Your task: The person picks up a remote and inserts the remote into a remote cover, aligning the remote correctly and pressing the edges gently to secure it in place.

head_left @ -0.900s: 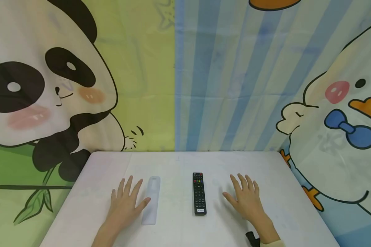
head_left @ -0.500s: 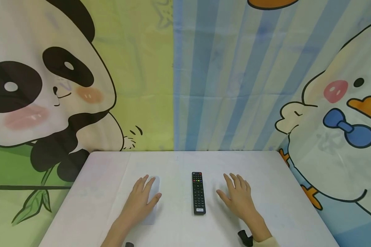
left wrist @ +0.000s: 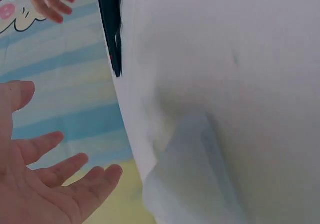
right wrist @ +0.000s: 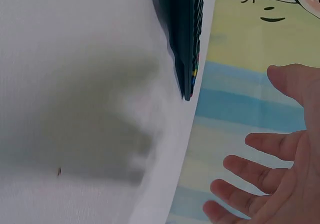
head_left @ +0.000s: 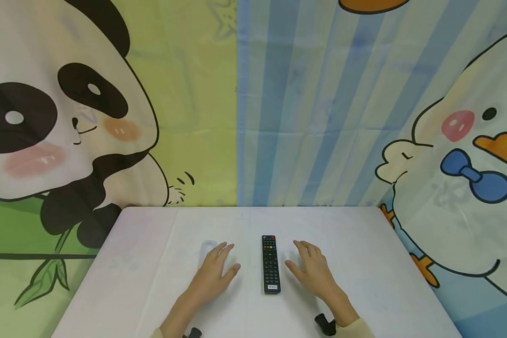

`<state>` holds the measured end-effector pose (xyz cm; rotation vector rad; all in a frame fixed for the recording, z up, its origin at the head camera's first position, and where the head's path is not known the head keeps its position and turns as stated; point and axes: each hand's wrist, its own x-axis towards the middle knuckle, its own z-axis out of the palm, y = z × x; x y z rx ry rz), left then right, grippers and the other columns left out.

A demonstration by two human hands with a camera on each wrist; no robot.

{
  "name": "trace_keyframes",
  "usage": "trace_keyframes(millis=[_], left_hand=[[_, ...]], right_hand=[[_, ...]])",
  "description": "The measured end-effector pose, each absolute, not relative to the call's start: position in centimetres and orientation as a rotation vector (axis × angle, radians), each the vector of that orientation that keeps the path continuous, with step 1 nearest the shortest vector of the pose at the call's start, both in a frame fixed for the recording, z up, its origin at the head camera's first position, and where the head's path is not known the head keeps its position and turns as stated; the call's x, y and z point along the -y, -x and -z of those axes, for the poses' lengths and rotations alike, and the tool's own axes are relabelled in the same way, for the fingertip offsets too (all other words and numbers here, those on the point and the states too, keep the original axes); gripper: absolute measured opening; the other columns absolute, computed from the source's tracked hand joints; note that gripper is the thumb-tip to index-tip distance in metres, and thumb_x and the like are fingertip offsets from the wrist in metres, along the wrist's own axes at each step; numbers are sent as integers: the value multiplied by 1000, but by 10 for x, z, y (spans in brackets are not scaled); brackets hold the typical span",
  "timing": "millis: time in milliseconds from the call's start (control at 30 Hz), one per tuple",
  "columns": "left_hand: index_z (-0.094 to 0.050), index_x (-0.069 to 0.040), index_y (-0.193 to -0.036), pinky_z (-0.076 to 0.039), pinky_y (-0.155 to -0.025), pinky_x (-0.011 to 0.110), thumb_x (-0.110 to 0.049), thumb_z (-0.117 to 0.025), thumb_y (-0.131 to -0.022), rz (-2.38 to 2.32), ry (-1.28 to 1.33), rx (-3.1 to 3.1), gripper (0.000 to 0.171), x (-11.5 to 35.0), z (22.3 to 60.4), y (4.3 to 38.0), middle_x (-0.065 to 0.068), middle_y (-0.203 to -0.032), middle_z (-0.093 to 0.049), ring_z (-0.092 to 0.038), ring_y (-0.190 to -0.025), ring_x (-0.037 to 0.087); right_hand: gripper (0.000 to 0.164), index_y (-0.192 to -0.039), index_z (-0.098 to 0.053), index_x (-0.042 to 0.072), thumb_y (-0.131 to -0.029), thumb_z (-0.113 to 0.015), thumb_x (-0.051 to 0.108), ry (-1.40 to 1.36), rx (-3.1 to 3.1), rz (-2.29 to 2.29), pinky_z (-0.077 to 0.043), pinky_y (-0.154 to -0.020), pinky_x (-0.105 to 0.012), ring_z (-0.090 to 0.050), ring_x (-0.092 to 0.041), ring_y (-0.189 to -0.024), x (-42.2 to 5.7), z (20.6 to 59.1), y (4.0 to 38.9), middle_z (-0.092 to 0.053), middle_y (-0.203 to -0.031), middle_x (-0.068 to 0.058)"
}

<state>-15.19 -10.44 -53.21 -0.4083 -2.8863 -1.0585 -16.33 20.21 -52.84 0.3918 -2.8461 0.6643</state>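
A black remote control (head_left: 271, 265) lies face up on the white table, its long side pointing away from me. To its left hovers my left hand (head_left: 213, 277), fingers spread and holding nothing. Under and behind that hand lies a translucent remote cover (head_left: 207, 249), mostly hidden in the head view; its pale bluish end (left wrist: 190, 174) shows in the left wrist view. On the remote's other side my right hand (head_left: 314, 272) is held above the table, fingers apart, touching nothing. The remote's dark side (right wrist: 182, 39) appears in the right wrist view.
The white table (head_left: 363, 253) reaches back to a cloth backdrop (head_left: 312, 103) with a printed panda and duck. Black wrist straps or mounts (head_left: 324, 324) sit at both wrists.
My left hand has moved right, across the translucent cover toward the remote. My right hand has moved left, closer to the remote. The remote and cover have stayed put on the table.
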Motion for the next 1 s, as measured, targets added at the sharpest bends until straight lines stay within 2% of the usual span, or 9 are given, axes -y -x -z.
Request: trace_keyframes(millis=[133, 233, 400, 533, 600, 667, 833, 1000], left_hand=[[-44, -10, -148, -37, -107, 56, -38, -62, -100, 1221, 417, 2863, 59, 89, 538, 157, 16, -151, -42, -39, -138, 37], [-44, -7, -148, -43, -103, 52, -36, -62, -100, 1327, 408, 2850, 58, 79, 542, 161, 18, -147, -45, -46, -133, 37], [-46, -2, -145, -53, -90, 49, -36, -62, -100, 1496, 386, 2840, 58, 67, 545, 169, 22, -140, -50, -57, -120, 38], [-47, 1, -143, -57, -78, 39, -31, -63, -100, 1675, 367, 2823, 56, 59, 547, 175, 24, -134, -55, -67, -101, 28], [-47, 3, -142, -58, -70, 33, -28, -63, -100, 1798, 331, 2806, 55, 55, 549, 179, 24, -130, -57, -70, -89, 24], [-47, 5, -141, -58, -64, 30, -25, -64, -100, 1925, 299, 2775, 54, 51, 553, 183, 23, -125, -60, -70, -83, 23], [-48, 7, -138, -59, -64, 31, -22, -66, -98, 2135, 180, 2745, 53, 42, 559, 192, 13, -109, -65, -70, -82, 23], [-51, 9, -134, -59, -63, 31, -18, -67, -97, 2195, 141, 2781, 48, 36, 561, 197, 10, -100, -65, -68, -77, 20]], right_hand=[[65, -146, -46, 2, -95, -70, 35, -342, 2902, -821, -42, -101, -57, -46, -41, -128, -195, 528, 165, -49, -139, -22], [63, -146, -45, 2, -97, -68, 33, -296, 2929, -949, -47, -97, -54, -51, -38, -124, -189, 529, 168, -51, -136, -21], [55, -140, -49, -3, -97, -68, 26, -258, 2928, -1113, -53, -78, -43, -61, -26, -97, -182, 529, 174, -59, -122, -19], [49, -134, -52, -7, -97, -68, 21, -231, 2914, -1275, -51, -64, -34, -60, -17, -78, -179, 533, 180, -63, -109, -16], [48, -133, -52, -8, -98, -66, 21, -200, 2911, -1379, -51, -61, -33, -61, -17, -74, -179, 537, 184, -63, -105, -14], [49, -134, -51, -8, -99, -65, 23, -153, 2905, -1494, -53, -60, -32, -62, -17, -73, -178, 540, 186, -63, -103, -12], [52, -135, -49, -9, -100, -64, 27, -74, 2896, -1726, -56, -61, -34, -65, -20, -71, -176, 548, 189, -62, -100, -10], [52, -135, -49, -10, -100, -63, 26, -98, 2914, -1816, -56, -59, -34, -64, -20, -64, -175, 552, 192, -63, -94, -9]])
